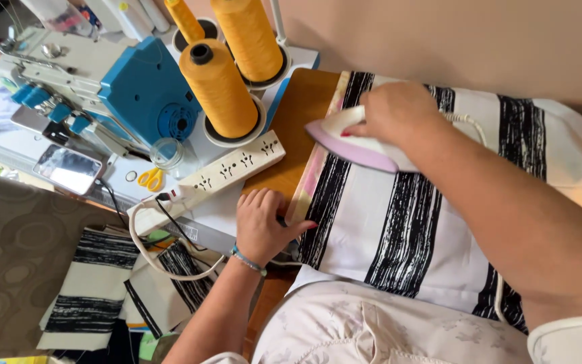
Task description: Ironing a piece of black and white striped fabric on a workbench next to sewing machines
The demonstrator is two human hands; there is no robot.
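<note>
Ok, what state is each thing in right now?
Iron: gripped by right hand, flat on striped fabric.
Striped fabric: spread out, edge pinned by left hand.
Power strip: one plug in.
Thread cones: upright.
Phone: lying flat.

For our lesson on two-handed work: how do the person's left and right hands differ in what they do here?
The right hand grips the iron on the striped fabric; the left hand holds no tool. The right hand is curled around a handle; the left hand lies flat, pressing the fabric's edge. Both rest over the same fabric.
</note>
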